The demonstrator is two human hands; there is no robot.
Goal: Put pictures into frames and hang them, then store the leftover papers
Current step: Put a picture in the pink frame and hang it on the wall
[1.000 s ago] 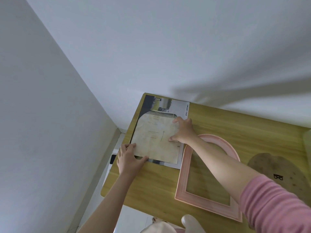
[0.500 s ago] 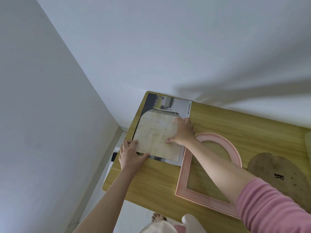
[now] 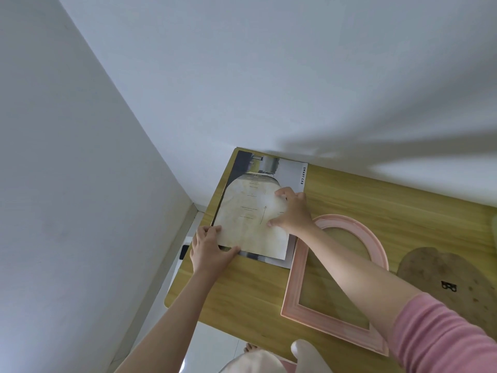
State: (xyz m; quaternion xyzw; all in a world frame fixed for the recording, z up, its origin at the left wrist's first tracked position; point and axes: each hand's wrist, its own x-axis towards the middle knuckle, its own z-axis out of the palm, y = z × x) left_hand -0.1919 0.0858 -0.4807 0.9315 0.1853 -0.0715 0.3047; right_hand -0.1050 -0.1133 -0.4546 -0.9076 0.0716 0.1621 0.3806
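A cream arched picture sheet [image 3: 248,219] lies on top of a larger printed paper [image 3: 269,164] at the far left corner of the wooden table [image 3: 363,195]. My left hand [image 3: 211,250] pinches the sheet's near left corner, thumb on top. My right hand [image 3: 291,211] rests on the sheet's right edge with fingers spread and bent. A pink arched frame [image 3: 295,289] lies flat just right of the papers, under my right forearm. Its brown arched backing board [image 3: 441,275], with a small black hanger, lies further right.
White walls meet at the corner behind the table. A white object with a black part [image 3: 185,251] sits low beside the table's left edge. Pale tiled floor [image 3: 212,345] and a bare foot show below the near edge.
The sheet and both hands stay almost in place; my right hand's fingers have shifted slightly on the sheet's right edge. The camera has tilted a little.
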